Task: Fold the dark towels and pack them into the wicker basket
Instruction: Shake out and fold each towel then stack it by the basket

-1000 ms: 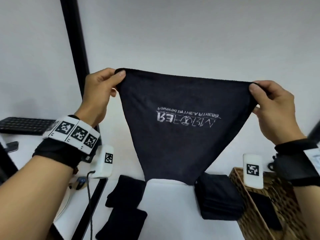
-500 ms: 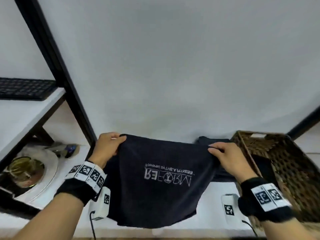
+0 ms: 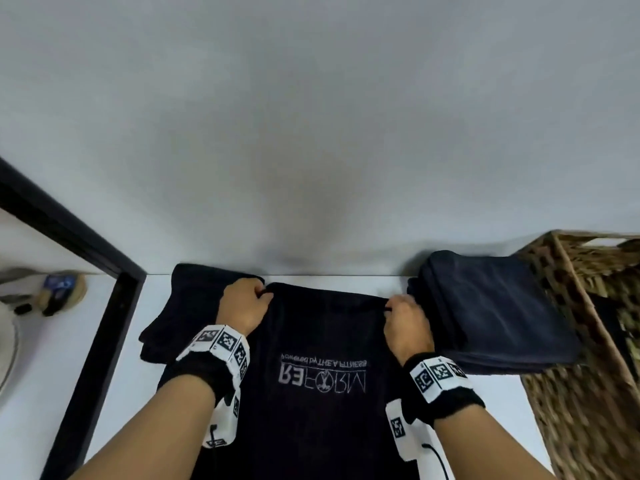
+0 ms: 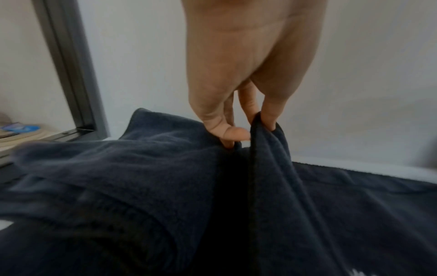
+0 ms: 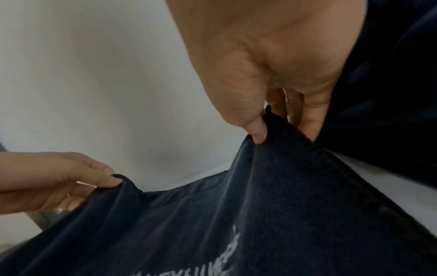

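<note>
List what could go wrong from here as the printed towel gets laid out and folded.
1. The printed towel lies over the dark towel under the left hand; folding may drag that one along.
2. The right hand works right beside the folded stack; a nudge could skew it.
3. Each hand only pinches a corner with its fingertips, so a corner may slip and leave a crooked fold.

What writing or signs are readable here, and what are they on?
"REFORM": large pale print on the towel both hands pinch, seen upside down; middle letters partly a logo, so uncertain.
"Powered by THE A FITNESS": small line beside it; last words blurred, uncertain.
Wristbands: black-and-white square code markers, no words.
Blue item at far left: too blurred to read.
</note>
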The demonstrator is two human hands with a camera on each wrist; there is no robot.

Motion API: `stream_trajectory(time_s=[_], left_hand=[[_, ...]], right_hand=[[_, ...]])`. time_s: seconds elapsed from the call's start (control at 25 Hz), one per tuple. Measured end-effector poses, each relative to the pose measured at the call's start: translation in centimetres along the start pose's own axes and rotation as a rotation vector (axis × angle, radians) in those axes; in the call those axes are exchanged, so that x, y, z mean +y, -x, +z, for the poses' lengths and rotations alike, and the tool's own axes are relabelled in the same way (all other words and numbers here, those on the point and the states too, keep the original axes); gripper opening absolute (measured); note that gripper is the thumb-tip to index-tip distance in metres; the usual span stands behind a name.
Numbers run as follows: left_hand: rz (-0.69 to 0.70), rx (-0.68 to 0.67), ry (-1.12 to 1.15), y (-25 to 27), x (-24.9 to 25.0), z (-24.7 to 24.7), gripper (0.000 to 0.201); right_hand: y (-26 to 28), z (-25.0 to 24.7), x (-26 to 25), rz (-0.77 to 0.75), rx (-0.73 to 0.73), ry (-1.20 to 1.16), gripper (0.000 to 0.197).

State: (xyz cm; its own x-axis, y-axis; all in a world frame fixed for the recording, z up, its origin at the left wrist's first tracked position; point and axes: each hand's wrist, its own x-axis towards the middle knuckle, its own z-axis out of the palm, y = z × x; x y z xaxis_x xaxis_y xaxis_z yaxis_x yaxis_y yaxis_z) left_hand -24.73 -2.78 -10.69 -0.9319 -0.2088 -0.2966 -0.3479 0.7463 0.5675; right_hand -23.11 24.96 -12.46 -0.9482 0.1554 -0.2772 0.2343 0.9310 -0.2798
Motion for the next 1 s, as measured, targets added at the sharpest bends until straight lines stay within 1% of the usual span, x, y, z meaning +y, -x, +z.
stream_trajectory(time_s=[0.12, 0.2, 0.24, 0.32, 0.4, 0.44, 0.52, 0.56, 0.64, 0.68, 0.76, 0.84, 0.88, 0.96, 1.0], left_hand=[[0.097, -0.104, -0.081, -2.0, -0.6, 1.9, 0.015], [0.095, -0.191, -0.177, -2.6, -1.0, 2.8, 0.018], [0.071, -0.21, -0.215, -2.7, -1.2, 3.0, 0.022], [0.013, -0.186, -0.253, -2.8, -2.0, 3.0, 0.024], [-0.055, -0.122, -0.217, -2.8, -3.3, 2.2, 0.021], [-0.102, -0.089, -0.181, -2.6, -4.0, 1.5, 0.02], [-0.194, -0.032, -0.138, -2.0, -5.4, -0.1, 0.017], [-0.218, -0.014, -0.115, -1.7, -5.8, -0.9, 0.015], [-0.222, 0.016, 0.01, -1.3, -5.9, -2.1, 0.013], [-0.229, 0.027, 0.131, -1.2, -5.7, -2.3, 0.013], [-0.273, -0.002, 0.465, -0.5, -5.1, -3.2, 0.012], [-0.319, -0.122, 0.792, 0.4, -4.0, -4.2, 0.009], [-0.332, -0.209, 0.895, 1.1, -3.5, -5.0, 0.012], [-0.307, -0.336, 0.999, 2.4, -2.7, -6.8, 0.021], [-0.27, -0.36, 1.028, 3.1, -2.2, -7.9, 0.02]], right_hand=[[-2.4, 1.7, 0.5, 0.005, -0.03, 0.02, 0.02], [-3.0, 2.2, 0.6, 0.024, -0.061, 0.073, 0.02], [-3.0, 2.3, 0.6, 0.033, -0.064, 0.097, 0.02], [-3.0, 2.2, 0.6, 0.02, -0.047, 0.109, 0.018], [-3.0, 2.3, 0.6, -0.043, -0.044, 0.076, 0.016], [-2.9, 2.4, 0.5, -0.07, -0.056, 0.023, 0.015], [-2.5, 2.7, -0.3, -0.072, -0.115, -0.157, 0.011], [-2.1, 2.9, -0.8, -0.072, -0.136, -0.245, 0.008], [-1.8, 2.7, -1.9, -0.07, -0.145, -0.349, 0.004], [-1.8, 2.4, -2.2, -0.049, -0.159, -0.386, 0.001], [-2.0, 1.5, -2.5, 0.014, -0.239, -0.459, 0.013], [-2.0, -0.1, -2.3, 0.064, -0.348, -0.528, 0.018], [-1.7, -1.1, -2.2, 0.072, -0.386, -0.555, 0.018], [-0.6, -3.4, -2.4, 0.042, -0.418, -0.608, 0.018], [0.3, -4.7, -2.7, 0.007, -0.413, -0.65, 0.019]])
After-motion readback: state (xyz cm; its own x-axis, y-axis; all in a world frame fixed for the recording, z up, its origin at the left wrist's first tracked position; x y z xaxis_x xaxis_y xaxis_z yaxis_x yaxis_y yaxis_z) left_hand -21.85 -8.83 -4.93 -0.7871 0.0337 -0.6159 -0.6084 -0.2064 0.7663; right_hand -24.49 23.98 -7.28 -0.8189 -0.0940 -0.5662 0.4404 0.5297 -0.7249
